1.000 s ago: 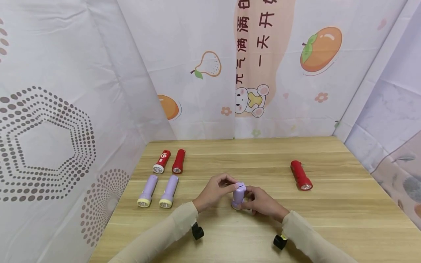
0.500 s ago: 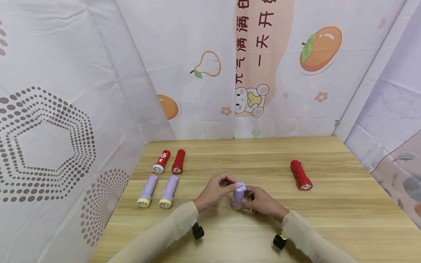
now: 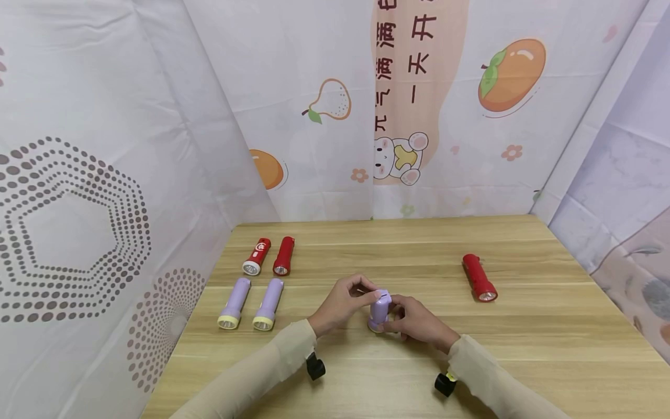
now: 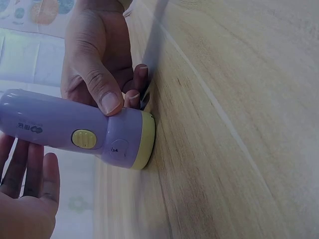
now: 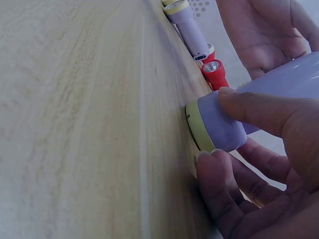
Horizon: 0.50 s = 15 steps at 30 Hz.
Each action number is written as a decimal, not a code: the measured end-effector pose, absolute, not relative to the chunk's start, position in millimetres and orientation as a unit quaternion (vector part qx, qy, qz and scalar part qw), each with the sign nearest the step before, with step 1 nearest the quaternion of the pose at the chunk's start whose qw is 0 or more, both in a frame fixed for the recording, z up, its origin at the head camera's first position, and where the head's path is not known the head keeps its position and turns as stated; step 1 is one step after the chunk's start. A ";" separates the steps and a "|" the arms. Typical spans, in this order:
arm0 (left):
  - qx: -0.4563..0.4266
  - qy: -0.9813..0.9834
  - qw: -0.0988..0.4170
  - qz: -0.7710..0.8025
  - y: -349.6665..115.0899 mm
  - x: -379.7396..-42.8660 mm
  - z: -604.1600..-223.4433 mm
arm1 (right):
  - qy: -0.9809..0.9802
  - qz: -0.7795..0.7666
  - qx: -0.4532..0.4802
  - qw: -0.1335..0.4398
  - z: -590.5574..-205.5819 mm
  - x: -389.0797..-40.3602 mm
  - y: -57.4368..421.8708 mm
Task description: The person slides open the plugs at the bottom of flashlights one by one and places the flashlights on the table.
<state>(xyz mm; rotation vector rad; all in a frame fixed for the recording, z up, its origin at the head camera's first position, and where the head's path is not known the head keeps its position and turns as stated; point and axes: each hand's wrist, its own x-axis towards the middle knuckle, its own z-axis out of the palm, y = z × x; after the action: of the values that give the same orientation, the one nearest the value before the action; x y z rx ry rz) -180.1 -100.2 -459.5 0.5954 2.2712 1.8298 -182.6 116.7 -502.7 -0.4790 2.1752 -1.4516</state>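
Note:
A lavender flashlight [image 3: 379, 311] with a pale yellow lens ring stands upright on the table, lens end down. Its yellow slide switch [image 4: 83, 139] shows in the left wrist view. My left hand [image 3: 342, 304] holds the upper end, thumb near the top, fingers behind the body. Lower down, my right hand [image 3: 421, 323] grips the wide head between thumb and fingers; the right wrist view shows its thumb [image 5: 249, 107] against the head, just above the yellow ring [image 5: 198, 124]. The left thumb is out of sight in the left wrist view.
At left lie two lavender flashlights [image 3: 235, 304] [image 3: 269, 304]. Behind them are a red-and-white flashlight [image 3: 257, 256] and a red flashlight [image 3: 284, 256]. Another red flashlight [image 3: 478, 278] lies at right. Printed cloth walls [image 3: 314, 174] border the wooden table [image 3: 377, 250] behind and at the sides.
Both hands keep their hold on the upright lavender flashlight. The head view has shifted very slightly; nothing on the table has moved.

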 end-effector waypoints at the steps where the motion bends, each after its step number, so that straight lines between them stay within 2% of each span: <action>1: 0.200 0.761 0.081 0.612 -100.0 -180.4 -459.5 | 0.795 -0.530 -0.175 0.239 -502.5 -182.6 116.8; 15: 0.189 0.759 0.094 0.616 -97.9 -181.4 -459.1 | 0.799 -0.528 -0.170 0.234 -499.6 -180.2 116.2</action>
<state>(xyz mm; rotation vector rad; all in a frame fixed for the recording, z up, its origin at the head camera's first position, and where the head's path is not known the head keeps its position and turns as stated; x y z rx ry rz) -181.4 -97.9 -459.1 0.5595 2.2507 1.8283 -180.2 116.2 -499.6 -0.4670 2.1934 -1.4487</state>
